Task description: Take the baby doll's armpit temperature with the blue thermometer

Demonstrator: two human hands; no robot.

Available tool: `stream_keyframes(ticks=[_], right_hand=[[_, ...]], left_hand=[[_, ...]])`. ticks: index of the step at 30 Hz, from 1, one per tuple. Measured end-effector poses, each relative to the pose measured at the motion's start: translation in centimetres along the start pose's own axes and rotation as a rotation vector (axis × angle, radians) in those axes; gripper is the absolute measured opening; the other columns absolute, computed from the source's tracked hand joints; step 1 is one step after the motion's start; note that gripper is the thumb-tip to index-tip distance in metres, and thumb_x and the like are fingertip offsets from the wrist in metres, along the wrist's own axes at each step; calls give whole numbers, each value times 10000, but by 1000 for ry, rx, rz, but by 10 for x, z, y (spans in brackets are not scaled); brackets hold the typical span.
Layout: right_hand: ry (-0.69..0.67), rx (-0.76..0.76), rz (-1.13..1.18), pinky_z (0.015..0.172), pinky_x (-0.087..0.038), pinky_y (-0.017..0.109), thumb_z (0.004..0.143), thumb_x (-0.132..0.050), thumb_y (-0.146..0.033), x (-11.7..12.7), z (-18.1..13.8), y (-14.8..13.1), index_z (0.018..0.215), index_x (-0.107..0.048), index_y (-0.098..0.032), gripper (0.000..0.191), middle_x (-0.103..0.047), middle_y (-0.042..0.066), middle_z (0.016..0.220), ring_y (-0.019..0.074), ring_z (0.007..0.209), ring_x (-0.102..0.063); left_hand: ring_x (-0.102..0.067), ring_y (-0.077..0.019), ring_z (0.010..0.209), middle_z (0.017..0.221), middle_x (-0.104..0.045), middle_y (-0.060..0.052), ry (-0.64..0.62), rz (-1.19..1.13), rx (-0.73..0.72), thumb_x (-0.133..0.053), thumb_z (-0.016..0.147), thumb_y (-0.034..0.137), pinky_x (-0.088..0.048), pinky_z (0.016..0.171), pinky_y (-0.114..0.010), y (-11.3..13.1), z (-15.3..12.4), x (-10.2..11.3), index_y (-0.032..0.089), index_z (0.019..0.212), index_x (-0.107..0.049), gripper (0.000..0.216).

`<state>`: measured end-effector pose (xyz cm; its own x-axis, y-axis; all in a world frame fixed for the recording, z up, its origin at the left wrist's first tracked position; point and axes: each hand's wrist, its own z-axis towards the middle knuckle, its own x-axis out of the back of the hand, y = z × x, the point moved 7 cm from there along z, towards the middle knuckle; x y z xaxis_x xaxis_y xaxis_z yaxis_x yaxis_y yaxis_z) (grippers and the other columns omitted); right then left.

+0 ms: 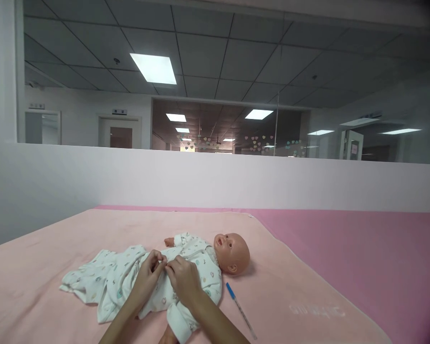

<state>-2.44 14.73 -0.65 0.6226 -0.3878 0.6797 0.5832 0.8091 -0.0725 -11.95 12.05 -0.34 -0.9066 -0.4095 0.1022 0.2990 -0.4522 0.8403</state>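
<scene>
A baby doll (232,253) lies on its back with its head toward the right, dressed in a white printed baby gown (123,267). Over the front of the gown, my left hand (152,272) and my right hand (182,277) meet with fingertips close together. Both hands are pinched at the cloth near the doll's middle. The exact spot between the fingertips is too small and covered to make out. One doll hand sticks out of the far sleeve; the near sleeve lies beside my right forearm.
A pen with a blue cap (241,310) lies right of the doll. Under everything is a peach blanket (294,282) with faint white lettering, over a pink mat (380,258). Behind stands a white low wall (215,179) with a wide window above.
</scene>
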Motion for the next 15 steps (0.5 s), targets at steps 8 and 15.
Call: stream_keyframes(ticks=[8, 15], right_hand=[[73, -107, 58, 502, -354, 219, 789, -476, -322, 10, 3, 5, 901, -508, -210, 162, -559, -3, 812, 118, 617, -527], [64, -72, 25, 478, -322, 206, 793, -440, -293, 7, 2, 4, 745, -536, -202, 140, -557, -8, 729, 98, 540, -487]], left_hand=[[-479, -143, 682, 683, -492, 15, 61, 39, -4, -503, 716, 313, -389, 647, -245, -3, -2, 6, 187, 685, -447, 141], [-465, -266, 1049, 1081, -549, -51, 297, -8, -190, -561, 667, 385, -419, 827, -345, 142, -47, -16, 216, 1067, -500, 439]])
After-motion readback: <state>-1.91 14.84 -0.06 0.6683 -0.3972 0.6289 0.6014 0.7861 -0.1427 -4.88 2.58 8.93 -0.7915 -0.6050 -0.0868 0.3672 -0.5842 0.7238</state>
